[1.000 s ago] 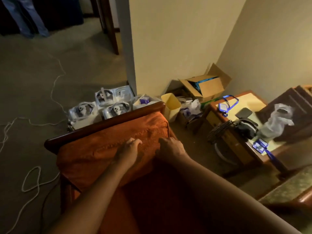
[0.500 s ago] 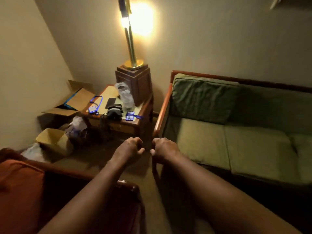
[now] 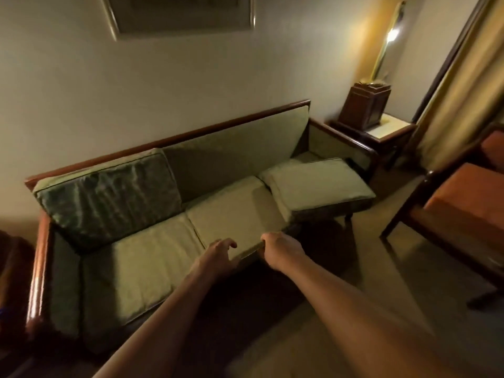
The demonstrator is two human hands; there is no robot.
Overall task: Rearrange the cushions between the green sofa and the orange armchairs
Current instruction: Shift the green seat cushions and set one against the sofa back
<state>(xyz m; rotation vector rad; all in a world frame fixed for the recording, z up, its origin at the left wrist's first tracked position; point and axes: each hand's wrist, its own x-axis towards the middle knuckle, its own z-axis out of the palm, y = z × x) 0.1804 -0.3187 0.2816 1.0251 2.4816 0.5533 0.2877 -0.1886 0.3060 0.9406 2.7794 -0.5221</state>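
The green sofa (image 3: 41,268) with its wooden frame stands against the wall. Both my hands are on the front edge of its middle seat cushion (image 3: 234,211). My left hand (image 3: 218,255) curls its fingers over the top of that edge. My right hand (image 3: 281,248) grips the edge near the cushion's right corner. A dark green back cushion (image 3: 109,195) leans upright at the sofa's left end. A loose pale green cushion (image 3: 316,184) lies tilted on the right seat and overhangs the front. An orange armchair (image 3: 463,211) stands at the right.
A side table (image 3: 392,126) with a wooden lamp base (image 3: 365,105) and a lit brass lamp stands right of the sofa. A curtain (image 3: 458,85) hangs behind the armchair. A framed picture (image 3: 180,15) hangs above the sofa. Carpet lies between sofa and armchair.
My view has swung from the orange armchair past the cluttered side table to the green sofa. My hands left the orange cushion, travelled closed and empty, and now hold the middle seat cushion's front edge.
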